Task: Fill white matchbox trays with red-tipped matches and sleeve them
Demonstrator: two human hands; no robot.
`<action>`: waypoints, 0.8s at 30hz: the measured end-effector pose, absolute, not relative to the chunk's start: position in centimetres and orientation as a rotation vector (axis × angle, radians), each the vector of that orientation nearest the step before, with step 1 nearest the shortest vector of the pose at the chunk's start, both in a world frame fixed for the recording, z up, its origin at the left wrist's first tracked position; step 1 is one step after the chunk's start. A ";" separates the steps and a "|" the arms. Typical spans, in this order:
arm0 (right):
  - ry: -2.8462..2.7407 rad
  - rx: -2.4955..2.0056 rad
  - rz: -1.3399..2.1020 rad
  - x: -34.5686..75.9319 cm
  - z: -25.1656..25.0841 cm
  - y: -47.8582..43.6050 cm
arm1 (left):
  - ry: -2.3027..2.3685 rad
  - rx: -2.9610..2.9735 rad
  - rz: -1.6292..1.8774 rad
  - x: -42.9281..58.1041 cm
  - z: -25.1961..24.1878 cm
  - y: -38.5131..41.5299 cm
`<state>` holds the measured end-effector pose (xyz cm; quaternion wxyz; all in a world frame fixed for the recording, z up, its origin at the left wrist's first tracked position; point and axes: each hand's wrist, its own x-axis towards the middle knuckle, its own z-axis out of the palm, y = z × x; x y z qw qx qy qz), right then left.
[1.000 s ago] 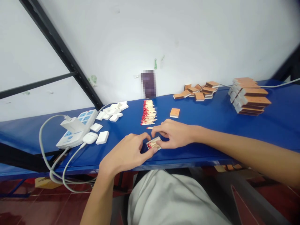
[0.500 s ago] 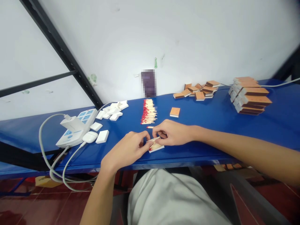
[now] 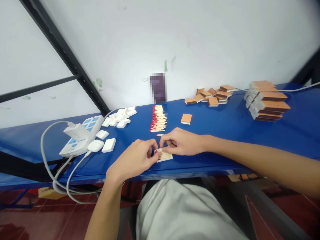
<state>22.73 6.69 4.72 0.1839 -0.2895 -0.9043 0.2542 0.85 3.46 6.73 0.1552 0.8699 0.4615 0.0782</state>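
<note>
A small white matchbox tray (image 3: 165, 159) with red-tipped matches (image 3: 163, 154) in it lies near the table's front edge. My left hand (image 3: 140, 156) is closed at its left end, thumb and fingers at the match heads. From the right, my right hand (image 3: 183, 142) curls over the tray's other end, thumb on the match sticks and index finger at the far side. Just beyond my fingers lies a loose match (image 3: 159, 135), partly covered by my right hand. Further back is a row of many matches (image 3: 158, 118), heads to the left.
One orange matchbox (image 3: 186, 119) lies right of the match row, with a heap of matchboxes (image 3: 212, 96) behind it. Stacked matchbox packs (image 3: 267, 101) stand far right. White trays (image 3: 120, 116), a power strip (image 3: 82, 136) and cables are on the left of the blue table (image 3: 225, 133).
The tray has turned slightly and shifted a little left, now lying straighter along the table edge. Both hands have moved slightly with it, staying at its ends.
</note>
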 end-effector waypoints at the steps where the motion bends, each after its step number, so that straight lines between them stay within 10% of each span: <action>1: -2.549 -0.810 0.722 22.7 4.7 6.6 | 1.361 2.525 0.226 0.9 6.8 3.3; 24: -2.577 -0.854 0.620 22.3 4.6 6.1 | 1.172 2.485 0.182 -0.6 6.5 3.6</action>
